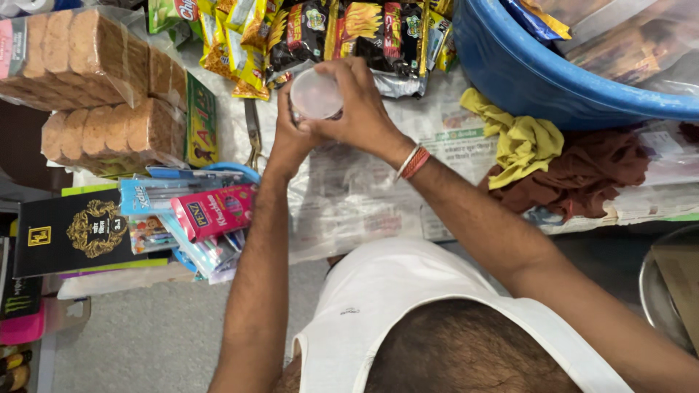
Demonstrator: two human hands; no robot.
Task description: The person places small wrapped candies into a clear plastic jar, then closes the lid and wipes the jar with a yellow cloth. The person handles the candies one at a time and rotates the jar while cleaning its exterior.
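Small clear round container (315, 94), seen end-on with a pale face toward the camera, held up above the far middle of the bench (349, 204), just in front of a row of snack packets (349, 33). Left hand (287, 138) clenched around its left and near side from below. Right hand (362, 109) grasping it from the right, fingers curled over the far rim, red and white threads (412, 162) tied at that wrist. Both hands touching each other below the container.

Bench spread with newspaper. On the far left, clear bags of brown rusks (95, 51) stacked one over another. Near left of those, a black box with a gold crest (73, 233), and just right of it a heap of pen packs (196, 215) in blue and pink. Scissors (253, 131) lying on the paper beside the left wrist, partly hidden by it. On the far right, a big blue tub (524, 73) filled with more packets. Just in front of the tub, a crumpled yellow cloth (520, 138) resting on a brown cloth (582, 175). At the near right edge, part of a metal dish (650, 291).
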